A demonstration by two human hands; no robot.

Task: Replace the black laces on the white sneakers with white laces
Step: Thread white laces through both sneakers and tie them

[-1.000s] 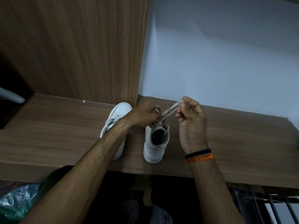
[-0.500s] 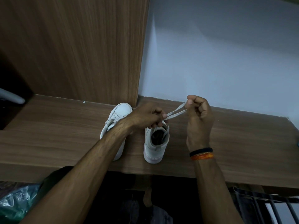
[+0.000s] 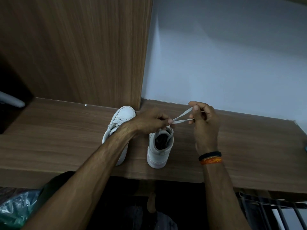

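Two white sneakers stand side by side on a wooden shelf [image 3: 249,146], heels toward me. The left sneaker [image 3: 119,120] carries white laces and is partly covered by my left forearm. Over the front of the right sneaker [image 3: 159,146], my left hand [image 3: 149,122] pinches the white lace [image 3: 181,117] near the top eyelets. My right hand [image 3: 204,120], with black and orange wristbands, holds the two lace strands stretched out to the right, above the shelf. No black lace is visible.
A wooden cabinet side [image 3: 83,55] rises behind the left sneaker, and a pale wall [image 3: 232,55] stands behind the right one. Below the shelf edge lie a crumpled plastic bag [image 3: 15,211] at left and a dark metal rack [image 3: 274,211] at right.
My right hand has drawn the lace strands further right and slightly up, pulling them taut. My left hand has stayed at the top of the right sneaker.
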